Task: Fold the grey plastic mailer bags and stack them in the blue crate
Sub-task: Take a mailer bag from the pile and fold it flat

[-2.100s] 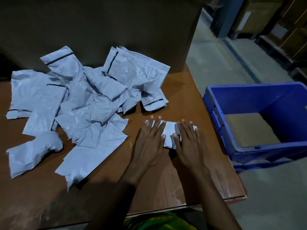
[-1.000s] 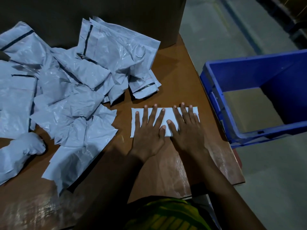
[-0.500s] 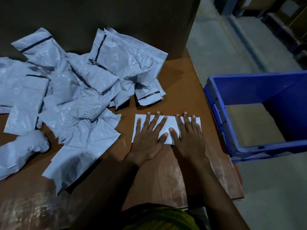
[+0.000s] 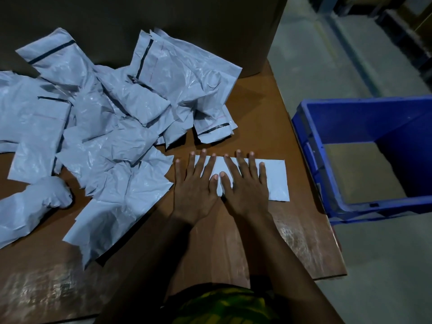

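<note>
A folded grey mailer bag (image 4: 277, 178) lies flat as a narrow rectangle on the brown table near its right edge. My left hand (image 4: 195, 185) and my right hand (image 4: 244, 183) lie side by side on it, palms down, fingers straight and spread, pressing it flat. My hands hide the bag's left half. A loose heap of crumpled grey mailer bags (image 4: 112, 127) covers the table's left and middle. The blue crate (image 4: 311, 141) stands to the right of the table, lower down, with a bare brown bottom.
A large dark cardboard box (image 4: 163, 17) stands along the table's back edge behind the heap. The table (image 4: 268, 242) ends just right of my hands. Grey concrete floor lies beyond, with shelving and boxes at the far top right.
My hands have slid left along the folded bag, uncovering its right end. Both stay flat and pressed on it. The view has shifted slightly.
</note>
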A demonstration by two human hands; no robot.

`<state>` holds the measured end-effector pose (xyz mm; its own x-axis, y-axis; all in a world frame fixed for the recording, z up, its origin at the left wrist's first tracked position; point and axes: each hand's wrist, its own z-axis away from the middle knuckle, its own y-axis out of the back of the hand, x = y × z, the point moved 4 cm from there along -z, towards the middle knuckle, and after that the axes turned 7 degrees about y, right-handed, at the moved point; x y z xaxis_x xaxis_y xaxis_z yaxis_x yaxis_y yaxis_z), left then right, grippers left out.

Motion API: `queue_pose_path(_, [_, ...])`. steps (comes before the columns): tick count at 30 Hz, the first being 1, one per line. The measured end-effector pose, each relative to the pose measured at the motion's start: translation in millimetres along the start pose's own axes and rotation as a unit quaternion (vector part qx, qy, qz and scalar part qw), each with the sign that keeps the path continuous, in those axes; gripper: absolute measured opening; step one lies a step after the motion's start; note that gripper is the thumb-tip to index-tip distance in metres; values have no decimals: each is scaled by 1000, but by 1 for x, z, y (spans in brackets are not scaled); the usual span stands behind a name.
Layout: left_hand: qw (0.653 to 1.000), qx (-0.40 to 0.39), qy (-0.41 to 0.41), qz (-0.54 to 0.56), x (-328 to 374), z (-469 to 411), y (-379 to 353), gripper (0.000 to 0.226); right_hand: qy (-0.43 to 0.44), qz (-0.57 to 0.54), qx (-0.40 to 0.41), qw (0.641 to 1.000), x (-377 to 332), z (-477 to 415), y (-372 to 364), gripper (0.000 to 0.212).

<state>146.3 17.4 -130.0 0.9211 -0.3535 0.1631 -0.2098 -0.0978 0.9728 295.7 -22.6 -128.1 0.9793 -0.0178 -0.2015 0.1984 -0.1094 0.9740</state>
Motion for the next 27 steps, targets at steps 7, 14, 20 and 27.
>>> queue_pose_path(7, [1000, 8, 9, -7, 8, -2, 11, 59, -5, -35, 31, 999, 10, 3, 30, 63])
queue_pose_path(14, [998, 11, -41, 36, 42, -3, 5, 58, -50, -33, 35, 998, 38, 27, 24, 63])
queue_pose_path(20, [998, -8, -46, 39, 40, 1, -3, 55, -56, -30, 26, 998, 41, 28, 20, 62])
queue_pose_path(27, [995, -63, -33, 63, 37, -9, -7, 57, -59, -23, 10, 998, 43, 21, 20, 63])
